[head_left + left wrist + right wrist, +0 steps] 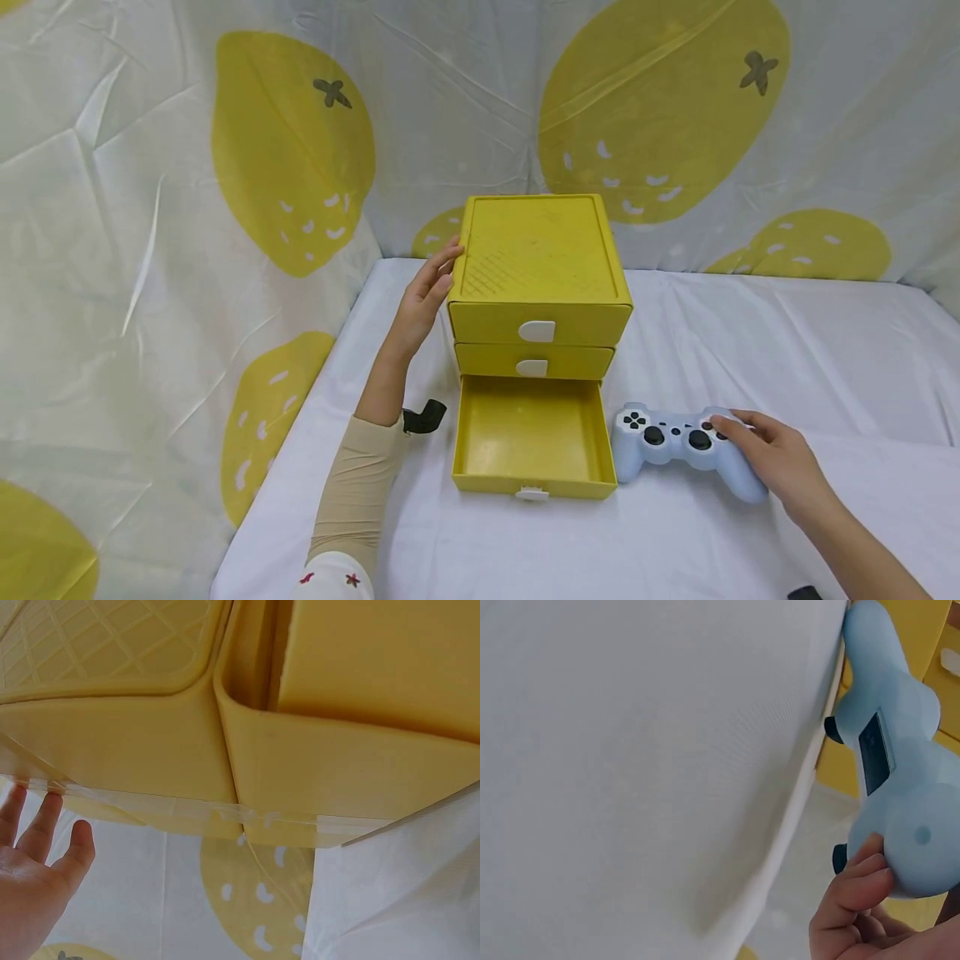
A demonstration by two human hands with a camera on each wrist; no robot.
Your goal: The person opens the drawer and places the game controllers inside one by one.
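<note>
A yellow drawer unit (536,258) stands in the middle of the head view, its bottom drawer (534,485) pulled out with a bare floor inside. The two drawers above it are closed. My left hand (423,304) rests its extended fingers against the unit's left side; in the left wrist view the left hand (34,881) touches the yellow wall near a strip of clear tape. Just right of the pulled-out drawer is a light blue game controller (678,454). My right hand (783,467) grips its right handle, thumb on top by the buttons.
White cloth (697,550) covers the table. A lemon-print curtain (450,100) hangs behind and along the left. Beside the left forearm shows a black wrist-worn piece (425,417); another black piece (805,592) lies under the right forearm at the bottom edge.
</note>
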